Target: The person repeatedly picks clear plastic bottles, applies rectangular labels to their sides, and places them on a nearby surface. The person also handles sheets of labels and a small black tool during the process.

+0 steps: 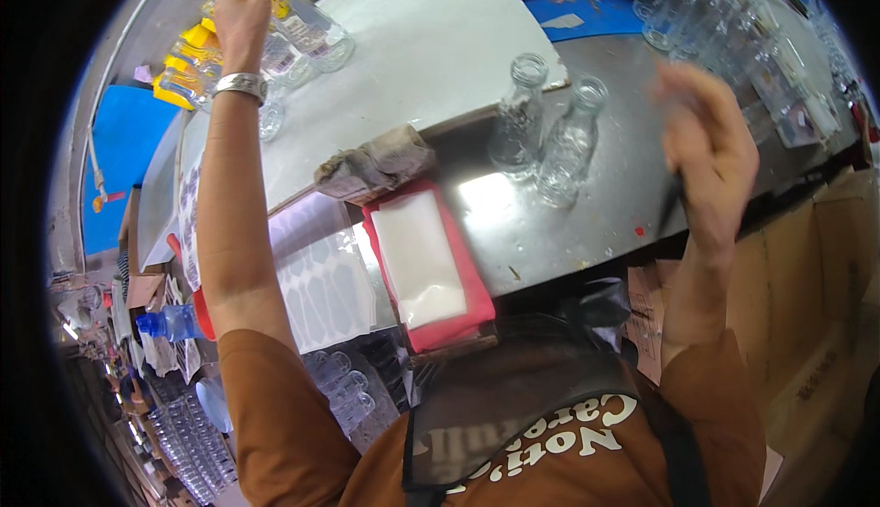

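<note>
My left hand point(246, 19), a bracelet at its wrist, reaches far out over a group of clear glass bottles point(316, 35) with printed sides. Its visible fingers are spread apart, with part of a bottle showing between them; I see no closed grip. At the right, my right hand point(710, 145) is raised above the metal table, blurred by motion. Its fingers curl round a slim dark tool point(673, 206) whose kind I cannot make out. Left of it two open-necked clear glass bottles point(568, 145) stand side by side on the metal.
A grey folded cloth point(378, 166) lies behind a red pad bearing a white sheet point(422, 255). Clear sheets with cut shapes point(321, 273) lie beside it. More glassware point(710, 26) stands at the far right, a cardboard box point(797, 278) below. Yellow pieces point(174, 85) lie among the left bottles.
</note>
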`<state>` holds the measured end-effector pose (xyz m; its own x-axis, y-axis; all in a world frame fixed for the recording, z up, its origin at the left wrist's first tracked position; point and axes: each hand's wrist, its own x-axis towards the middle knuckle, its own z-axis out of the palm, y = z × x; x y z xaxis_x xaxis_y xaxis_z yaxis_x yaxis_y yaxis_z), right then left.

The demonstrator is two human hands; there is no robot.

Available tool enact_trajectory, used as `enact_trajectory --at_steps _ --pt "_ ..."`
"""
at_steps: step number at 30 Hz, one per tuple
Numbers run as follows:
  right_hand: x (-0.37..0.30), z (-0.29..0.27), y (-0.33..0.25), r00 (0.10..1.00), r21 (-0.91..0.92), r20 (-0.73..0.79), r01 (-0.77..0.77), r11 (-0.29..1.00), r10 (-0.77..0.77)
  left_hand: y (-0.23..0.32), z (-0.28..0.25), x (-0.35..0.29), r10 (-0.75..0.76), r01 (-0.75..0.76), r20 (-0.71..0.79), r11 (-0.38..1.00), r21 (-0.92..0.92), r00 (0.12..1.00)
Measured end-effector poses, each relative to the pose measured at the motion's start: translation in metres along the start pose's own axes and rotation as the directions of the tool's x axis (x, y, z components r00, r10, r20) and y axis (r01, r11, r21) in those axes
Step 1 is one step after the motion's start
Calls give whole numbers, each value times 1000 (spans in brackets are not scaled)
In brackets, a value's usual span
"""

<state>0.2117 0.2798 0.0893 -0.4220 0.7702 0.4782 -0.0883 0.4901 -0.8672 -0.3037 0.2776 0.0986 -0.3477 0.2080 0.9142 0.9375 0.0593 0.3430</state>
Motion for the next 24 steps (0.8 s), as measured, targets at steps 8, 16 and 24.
enact_trajectory --at_steps 8,16,24 --pt "-1 22 19 943 -380 311 237 894 -118 155 -120 -87 -76 182 280 909 -376 957" --pt "25 101 -67 843 -133 535 140 981 -48 280 -211 -226 -191 687 778 623 -374 598" --pt "-44 151 23 860 -42 501 -85 996 94 219 -213 -263 -516 928 775 277 -250 363"
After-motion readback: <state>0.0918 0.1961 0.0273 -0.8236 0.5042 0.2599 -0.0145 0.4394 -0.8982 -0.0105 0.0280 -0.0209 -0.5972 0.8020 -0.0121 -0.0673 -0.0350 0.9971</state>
